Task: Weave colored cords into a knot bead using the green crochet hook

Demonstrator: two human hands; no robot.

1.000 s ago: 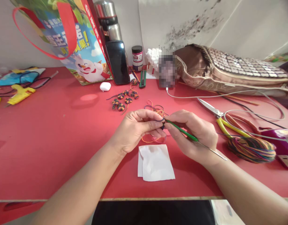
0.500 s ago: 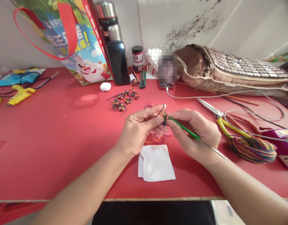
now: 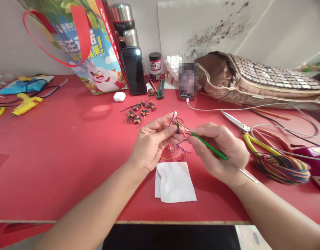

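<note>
My left hand (image 3: 156, 140) pinches a small piece of dark multicoloured crochet (image 3: 178, 127) between thumb and fingers, with a strand looped over the raised index finger. My right hand (image 3: 222, 151) grips a crochet hook (image 3: 208, 146) by its green handle, pen-like. The hook's thin metal tip reaches to the crochet piece; whether it sits inside a stitch is too small to tell. Loose orange, pink and purple yarn (image 3: 175, 152) trails below my left hand. Behind it lie several small crocheted motifs (image 3: 140, 111) in dark and orange yarn.
Folded white paper (image 3: 176, 182) lies before my hands. To the right are scissors (image 3: 243, 128), a yarn skein (image 3: 283, 169) and a white cable (image 3: 222, 108). A phone (image 3: 133, 71), a green cutter (image 3: 160, 89) and a sequinned bag (image 3: 274, 80) stand or lie behind. A yellow glue gun (image 3: 26, 104) is left.
My right hand has drawn slightly back to the right, so more of the hook's metal shaft shows between handle and crochet. The whole view has shifted a little.
</note>
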